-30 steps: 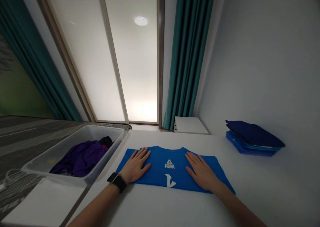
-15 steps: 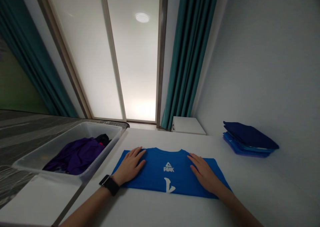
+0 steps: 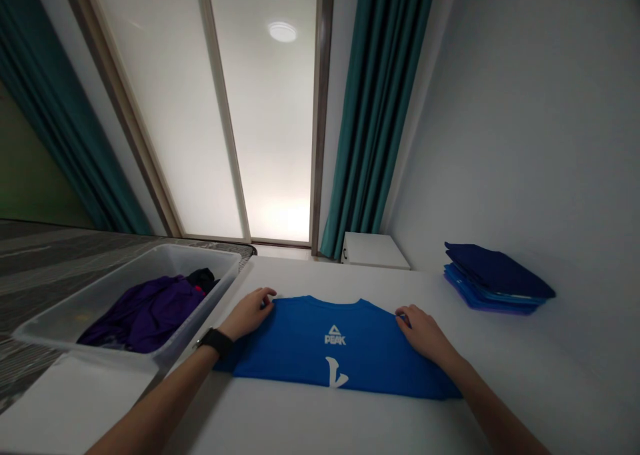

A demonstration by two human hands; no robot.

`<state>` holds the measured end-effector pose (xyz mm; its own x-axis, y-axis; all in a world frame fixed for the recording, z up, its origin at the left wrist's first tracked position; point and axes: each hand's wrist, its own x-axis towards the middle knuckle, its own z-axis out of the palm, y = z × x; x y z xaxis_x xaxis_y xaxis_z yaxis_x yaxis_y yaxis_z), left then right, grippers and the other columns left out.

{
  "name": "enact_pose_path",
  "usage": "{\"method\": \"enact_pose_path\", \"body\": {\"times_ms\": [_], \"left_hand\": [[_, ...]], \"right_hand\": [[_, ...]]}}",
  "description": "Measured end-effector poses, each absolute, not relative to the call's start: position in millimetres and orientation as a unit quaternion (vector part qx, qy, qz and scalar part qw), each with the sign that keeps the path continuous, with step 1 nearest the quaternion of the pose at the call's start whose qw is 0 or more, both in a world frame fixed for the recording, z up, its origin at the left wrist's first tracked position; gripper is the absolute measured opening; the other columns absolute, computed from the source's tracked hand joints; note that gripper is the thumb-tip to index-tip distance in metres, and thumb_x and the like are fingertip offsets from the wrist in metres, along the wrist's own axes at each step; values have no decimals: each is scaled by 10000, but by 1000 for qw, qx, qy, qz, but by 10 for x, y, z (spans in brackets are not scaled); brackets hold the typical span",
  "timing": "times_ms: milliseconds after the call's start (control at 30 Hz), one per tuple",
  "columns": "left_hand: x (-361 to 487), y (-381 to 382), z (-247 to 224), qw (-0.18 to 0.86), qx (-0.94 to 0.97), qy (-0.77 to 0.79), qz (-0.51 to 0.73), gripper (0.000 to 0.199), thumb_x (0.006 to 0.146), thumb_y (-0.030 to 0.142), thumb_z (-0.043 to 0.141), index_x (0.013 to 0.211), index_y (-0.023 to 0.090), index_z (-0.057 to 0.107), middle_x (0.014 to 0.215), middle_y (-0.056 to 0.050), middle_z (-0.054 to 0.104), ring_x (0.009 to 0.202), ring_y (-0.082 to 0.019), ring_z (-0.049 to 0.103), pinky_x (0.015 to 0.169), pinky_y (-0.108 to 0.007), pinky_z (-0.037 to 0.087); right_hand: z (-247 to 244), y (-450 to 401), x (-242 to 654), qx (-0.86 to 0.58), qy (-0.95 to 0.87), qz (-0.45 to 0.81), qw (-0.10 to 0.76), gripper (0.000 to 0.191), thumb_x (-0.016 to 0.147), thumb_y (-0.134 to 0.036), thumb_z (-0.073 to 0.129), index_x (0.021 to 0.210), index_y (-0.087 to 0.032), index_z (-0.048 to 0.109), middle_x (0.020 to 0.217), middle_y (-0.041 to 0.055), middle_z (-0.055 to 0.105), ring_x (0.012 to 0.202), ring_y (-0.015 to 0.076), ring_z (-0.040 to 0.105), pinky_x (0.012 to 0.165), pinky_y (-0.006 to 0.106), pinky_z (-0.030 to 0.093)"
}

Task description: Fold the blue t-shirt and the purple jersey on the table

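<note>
A blue T-shirt (image 3: 295, 341) with a white "PEAK" print lies folded on the white table, its neckline at the far edge. At its left shoulder, my left hand (image 3: 250, 313), wearing a black watch (image 3: 215, 340) on the wrist, has its fingers bent in and pinching the cloth. My right hand (image 3: 424, 333) pinches the right shoulder edge with curled fingers. Parts of the sleeves are covered by my hands and forearms.
A translucent plastic bin (image 3: 45, 315) with purple and dark clothes (image 3: 150, 311) stands on the left. On the right, a stack of folded blue clothes (image 3: 495, 275) lies by the wall. A white cabinet (image 3: 375, 249) stands beyond the table (image 3: 300, 421).
Both hands have gone from lying flat on the T-shirt to curled at its shoulder edges. The left moved outward and away, the right outward. The sleeve area on the left has shifted.
</note>
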<state>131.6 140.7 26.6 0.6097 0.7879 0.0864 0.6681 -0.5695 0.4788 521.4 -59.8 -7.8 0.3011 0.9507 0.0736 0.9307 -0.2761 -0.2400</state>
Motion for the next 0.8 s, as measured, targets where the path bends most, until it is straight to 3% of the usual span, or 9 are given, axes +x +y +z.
{"method": "enact_pose_path", "body": {"times_ms": [267, 400, 500, 633, 800], "left_hand": [[1379, 1357, 297, 243, 864, 414, 153, 352, 825, 310, 458, 1112, 173, 610, 910, -69, 661, 822, -217, 617, 786, -327, 465], [1381, 1352, 304, 220, 875, 408, 142, 354, 845, 285, 423, 1150, 173, 565, 883, -61, 648, 825, -214, 617, 760, -311, 453], [1354, 1360, 320, 239, 879, 388, 139, 316, 867, 285, 394, 1118, 195, 564, 880, -50, 649, 801, -205, 612, 751, -307, 450], [1325, 1362, 343, 267, 874, 379, 147, 310, 884, 357, 370, 992, 194, 611, 944, -75, 668, 844, -227, 614, 784, -332, 456], [1362, 1359, 412, 287, 869, 384, 122, 388, 859, 429, 423, 1096, 191, 618, 957, -71, 679, 833, -228, 624, 782, -331, 470]], "right_hand": [[17, -581, 5056, -789, -594, 56, 144, 196, 901, -252, 351, 938, -213, 539, 1001, 91, 627, 930, 218, 612, 826, 325, 430], [84, -598, 5031, -796, -580, 100, 142, 272, 911, -266, 322, 1109, -207, 499, 1093, 114, 652, 984, 253, 625, 876, 379, 429], [126, -618, 5054, -764, -600, 148, 186, 368, 905, -258, 307, 1243, -227, 448, 1212, 97, 627, 1062, 244, 613, 935, 394, 423], [121, -631, 5118, -716, -630, 183, 239, 372, 906, -279, 270, 1131, -262, 566, 1150, 55, 658, 1075, 223, 603, 976, 398, 422], [143, -607, 5143, -705, -631, 206, 250, 371, 885, -343, 341, 1105, -250, 625, 1201, 57, 648, 1156, 239, 562, 1040, 417, 380]]}}
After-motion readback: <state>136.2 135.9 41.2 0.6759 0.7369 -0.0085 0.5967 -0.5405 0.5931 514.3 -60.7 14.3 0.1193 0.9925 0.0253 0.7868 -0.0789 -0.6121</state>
